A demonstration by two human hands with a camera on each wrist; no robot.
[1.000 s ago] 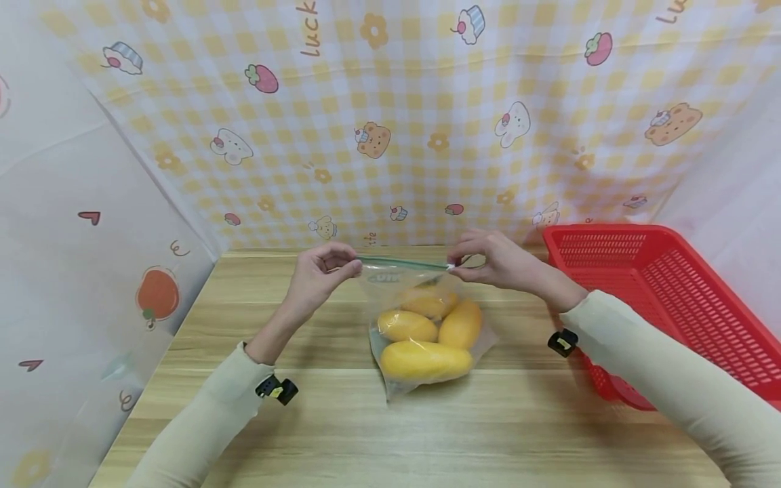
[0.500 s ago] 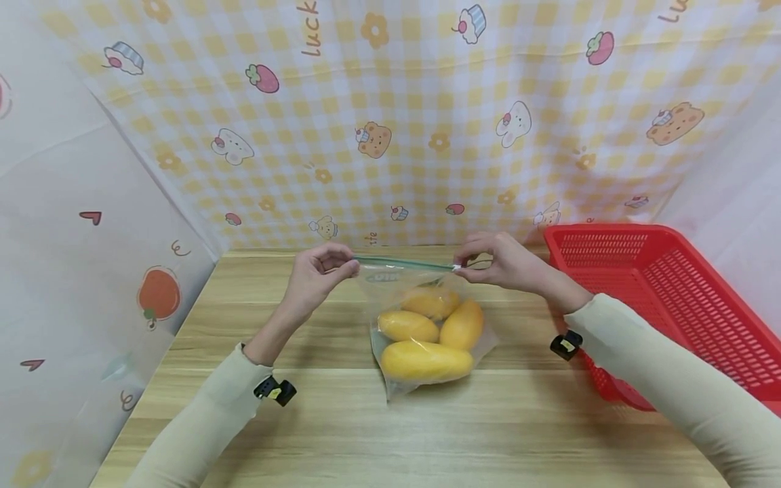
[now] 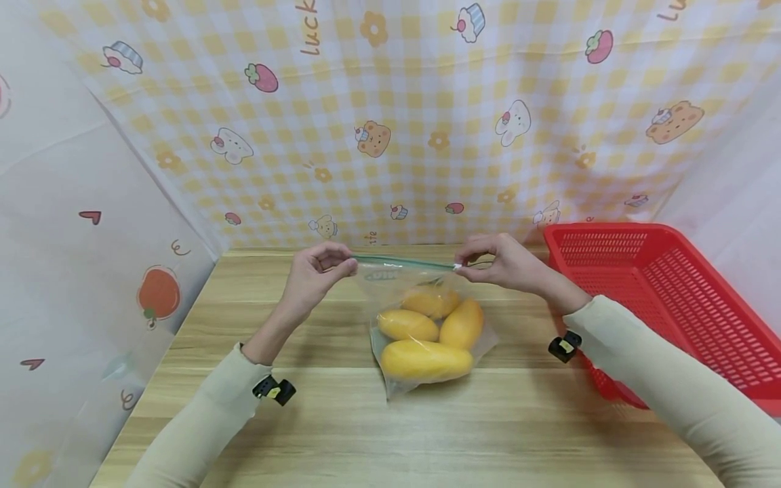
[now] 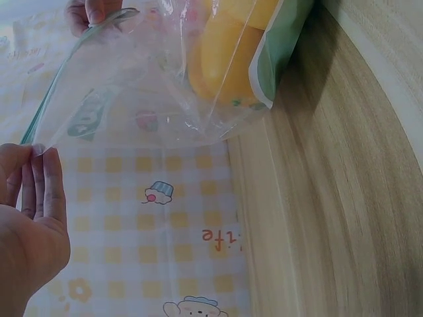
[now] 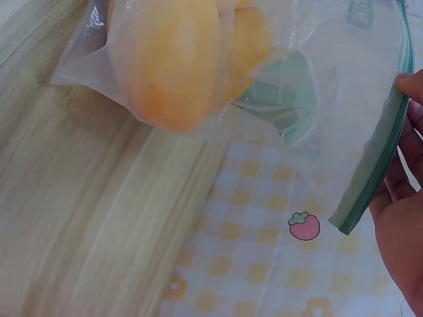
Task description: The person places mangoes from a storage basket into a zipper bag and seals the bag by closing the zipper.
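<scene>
A clear zip bag (image 3: 384,288) with several yellow mangoes (image 3: 426,360) in it sits on the wooden table, its green zip strip (image 3: 409,260) stretched between the hands. With thumb and fingers, my left hand (image 3: 308,278) pinches the strip's left end; the left wrist view shows the left hand (image 4: 36,224) at that corner. On the other side, my right hand (image 3: 506,264) pinches the strip by a small white slider (image 3: 457,267). In the right wrist view, the strip's free end (image 5: 350,214) sticks out past the right hand (image 5: 403,211).
A red plastic basket (image 3: 616,234) stands at the right, partly behind the right sleeve (image 3: 659,366). A checked cloth (image 3: 427,102) hangs along the table's back edge, and a white printed sheet (image 3: 91,271) lines the left side.
Over the last second my right hand has shifted slightly right with the white slider, and my left hand slightly left. The mangoes have stayed in place.
</scene>
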